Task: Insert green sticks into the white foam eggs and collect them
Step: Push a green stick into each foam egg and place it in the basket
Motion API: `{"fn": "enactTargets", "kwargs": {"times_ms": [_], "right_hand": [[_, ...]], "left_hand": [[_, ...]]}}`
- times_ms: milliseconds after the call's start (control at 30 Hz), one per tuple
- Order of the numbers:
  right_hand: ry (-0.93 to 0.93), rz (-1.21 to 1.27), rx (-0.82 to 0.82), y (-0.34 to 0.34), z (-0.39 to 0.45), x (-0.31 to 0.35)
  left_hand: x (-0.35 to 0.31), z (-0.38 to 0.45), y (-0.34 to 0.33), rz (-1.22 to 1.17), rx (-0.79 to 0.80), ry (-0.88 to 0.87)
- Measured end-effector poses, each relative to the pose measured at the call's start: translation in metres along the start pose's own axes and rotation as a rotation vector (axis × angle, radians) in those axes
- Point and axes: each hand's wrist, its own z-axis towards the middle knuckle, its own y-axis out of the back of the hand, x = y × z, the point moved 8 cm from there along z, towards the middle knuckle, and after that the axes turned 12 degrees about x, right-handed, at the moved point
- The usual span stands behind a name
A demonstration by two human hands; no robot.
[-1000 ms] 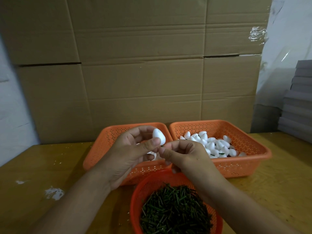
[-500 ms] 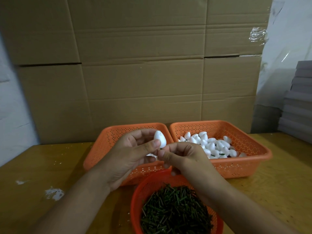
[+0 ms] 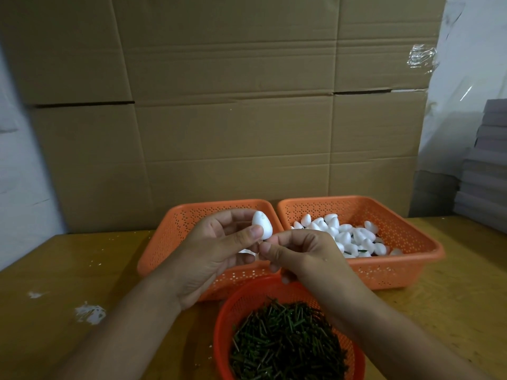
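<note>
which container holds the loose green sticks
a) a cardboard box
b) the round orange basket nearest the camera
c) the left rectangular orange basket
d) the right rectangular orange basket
b, the green sticks fill the round orange basket at the front, below both hands, while the right rectangular basket holds mostly white foam eggs.

View: a single head-worn camera is looking forward and down over a wooden table.
Facing: it is pointing toward a cardboard wall behind the table.
Nearness: the forearms are entering from the bottom edge, close to the lens.
Overlap: only one view is showing, so nothing is being shared.
</note>
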Motion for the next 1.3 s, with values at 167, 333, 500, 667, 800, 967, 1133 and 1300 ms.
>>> {"fn": "enactTargets", "kwargs": {"times_ms": [167, 333, 500, 667, 800, 967, 1133, 1300], "right_hand": [[-0.005, 0.01, -0.027, 0.004, 0.001, -0.001], [-0.025, -0.134, -0.159, 0.04, 0.001, 0.011], [-0.101, -0.761, -0.369, 0.109, -0.005, 0.028], [-0.332, -1.138, -0.457, 0.142, -0.007, 0.012], [-0.428, -1.23, -0.404, 0.144, -0.005, 0.001], [-0.131, -1.11, -0.148, 0.1, 0.007, 0.015], [-0.117, -0.971, 0.432, 0.018, -0.001, 0.0], [-0.286, -1.125, 0.786, -0.013, -0.017, -0.032]], "left_hand": [[-0.005, 0.001, 0.0, 0.007, -0.019, -0.031], [-0.023, -0.004, 0.026, 0.251, -0.179, -0.078], [-0.031, -0.009, 0.078, 0.805, -0.377, 0.023], [-0.008, -0.01, 0.11, 1.053, -0.367, 0.271], [0.007, -0.012, 0.117, 1.133, -0.314, 0.408], [0.018, -0.007, 0.111, 1.212, -0.239, 0.459], [0.025, 0.0, 0.111, 1.196, -0.167, 0.518], [0.025, 0.016, 0.113, 1.298, -0.116, 0.64]]}}
